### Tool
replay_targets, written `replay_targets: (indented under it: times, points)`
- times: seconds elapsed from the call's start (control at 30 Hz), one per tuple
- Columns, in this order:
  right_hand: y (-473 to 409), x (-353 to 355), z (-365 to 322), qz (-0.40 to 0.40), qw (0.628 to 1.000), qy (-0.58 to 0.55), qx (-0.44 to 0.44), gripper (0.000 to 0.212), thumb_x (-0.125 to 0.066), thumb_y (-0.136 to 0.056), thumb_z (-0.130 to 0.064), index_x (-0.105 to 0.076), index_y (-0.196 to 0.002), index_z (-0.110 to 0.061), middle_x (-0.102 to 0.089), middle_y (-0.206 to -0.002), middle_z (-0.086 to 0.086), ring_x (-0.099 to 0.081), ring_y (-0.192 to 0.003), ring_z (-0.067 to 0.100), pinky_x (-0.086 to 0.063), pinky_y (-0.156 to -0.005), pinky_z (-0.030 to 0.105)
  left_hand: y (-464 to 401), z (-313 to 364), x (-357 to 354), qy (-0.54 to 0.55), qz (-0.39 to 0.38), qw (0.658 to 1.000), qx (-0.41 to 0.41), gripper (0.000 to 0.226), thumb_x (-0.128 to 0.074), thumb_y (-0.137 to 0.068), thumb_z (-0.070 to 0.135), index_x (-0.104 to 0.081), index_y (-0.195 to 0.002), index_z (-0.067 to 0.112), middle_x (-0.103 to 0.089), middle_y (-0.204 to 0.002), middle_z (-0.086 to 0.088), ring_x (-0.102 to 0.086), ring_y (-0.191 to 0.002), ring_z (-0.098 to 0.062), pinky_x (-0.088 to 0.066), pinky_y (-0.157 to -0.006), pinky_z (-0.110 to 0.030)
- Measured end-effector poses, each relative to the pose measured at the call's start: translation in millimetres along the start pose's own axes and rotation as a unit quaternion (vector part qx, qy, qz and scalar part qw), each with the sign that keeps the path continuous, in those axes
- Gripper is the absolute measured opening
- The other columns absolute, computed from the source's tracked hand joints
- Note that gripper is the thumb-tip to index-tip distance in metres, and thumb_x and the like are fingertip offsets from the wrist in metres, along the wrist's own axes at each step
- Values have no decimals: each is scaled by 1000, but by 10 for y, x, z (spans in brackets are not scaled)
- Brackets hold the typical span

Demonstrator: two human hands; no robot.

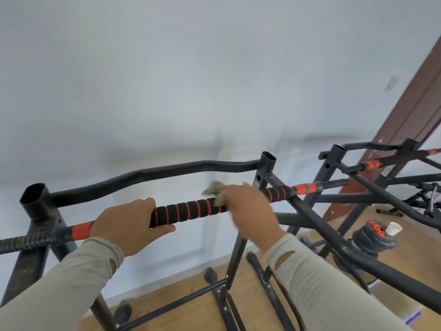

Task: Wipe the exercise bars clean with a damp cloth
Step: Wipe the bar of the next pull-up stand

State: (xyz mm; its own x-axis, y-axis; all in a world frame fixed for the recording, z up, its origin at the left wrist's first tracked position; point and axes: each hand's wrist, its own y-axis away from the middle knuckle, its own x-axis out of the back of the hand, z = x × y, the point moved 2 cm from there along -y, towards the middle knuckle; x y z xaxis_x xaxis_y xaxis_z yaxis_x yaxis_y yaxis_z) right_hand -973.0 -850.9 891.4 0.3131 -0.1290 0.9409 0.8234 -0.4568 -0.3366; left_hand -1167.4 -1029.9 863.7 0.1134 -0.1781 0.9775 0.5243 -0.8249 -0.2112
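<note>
The left hand [130,226] grips the bar [188,211], fingers curled over its foam sleeve. The right hand [248,209], blurred, holds a crumpled greyish cloth [216,191] against the same bar, just right of the left hand. The room has a pale wall [167,91], wooden floor [191,283] and brown door [410,120]. The foam is black with red rings; the dark metal frame [35,211] looks scuffed.
</note>
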Motion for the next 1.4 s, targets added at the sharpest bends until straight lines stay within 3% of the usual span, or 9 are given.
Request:
replay_targets:
  times: [0.1, 0.23, 0.47, 0.6, 0.7, 0.9, 1.13, 1.23, 1.4]
  points:
    - [145, 197, 725, -37, 984, 62, -162, 52, -54, -82, 5, -66, -113, -35, -71, -104, -13, -61, -85, 17, -53, -81, 31, 3, 10, 17, 1, -4, 1000, 0, 57, -39, -76, 89, -41, -81, 32, -55, -73, 13, -55, -59, -4, -48, -60, -26]
    - [273, 185, 1062, 50, 948, 17, -312, 23, -48, -98, -10, -66, -107, -20, -72, -87, 0, -67, -77, 21, -60, -74, 36, -19, 7, 25, 7, -17, 1000, 1, 58, -39, -74, 90, -43, -82, 33, -56, -73, 13, -56, -60, -4, -51, -63, -26]
    - [282, -347, -298, 202, 962, -145, -109, 28, -66, -95, -4, -71, -122, -7, -71, -130, 7, -63, -126, 22, -36, -113, 28, -67, 5, 57, 19, -42, 999, 2, 57, -41, -74, 90, -47, -80, 33, -61, -69, 11, -59, -60, -4, -51, -63, -24]
    - [293, -271, -57, 201, 975, -92, -29, 33, -76, -85, 0, -75, -115, -10, -75, -120, 5, -71, -112, 23, -50, -107, 40, -55, 29, 96, 22, -51, 998, 8, 57, -42, -75, 88, -48, -79, 32, -62, -69, 10, -60, -60, -5, -47, -59, -23]
    - [403, -1, 463, 206, 968, -81, -118, 32, -66, -87, 6, -76, -108, -16, -72, -98, -12, -65, -78, 12, -57, -73, 30, -35, 48, 121, 27, -54, 998, 11, 56, -43, -76, 87, -47, -79, 31, -61, -69, 11, -59, -60, -5, -42, -57, -22]
    - [336, 125, 1127, 125, 918, -60, -370, 19, -48, -101, -11, -62, -91, -16, -69, -86, -1, -65, -73, 19, -54, -67, 31, -15, 59, 141, 25, -55, 998, 7, 55, -42, -76, 87, -46, -81, 32, -61, -71, 12, -59, -60, -5, -40, -56, -20]
    - [-47, -81, -395, 36, 992, -35, -116, 23, -55, -76, -2, -53, -71, -24, -52, -66, -6, -56, -67, 21, -49, -63, 33, -27, 58, 127, 16, -46, 999, 7, 56, -41, -76, 88, -44, -79, 32, -60, -71, 11, -58, -59, -5, -40, -55, -20]
    - [-57, -187, -995, 50, 992, -110, -25, 11, -62, -86, -14, -62, -82, -25, -61, -75, -4, -56, -73, 19, -51, -80, 35, -26, 56, 111, 9, -36, 999, 13, 57, -40, -76, 88, -44, -77, 31, -59, -70, 11, -57, -57, -5, -40, -55, -23]
    - [-71, -60, -530, 8, 999, -37, 31, 26, -53, -86, -6, -59, -94, -30, -56, -78, -12, -54, -75, 15, -56, -80, 36, -29, 24, 57, 20, -34, 999, 12, 58, -41, -73, 90, -44, -82, 33, -57, -72, 12, -57, -61, -4, -53, -65, -26]
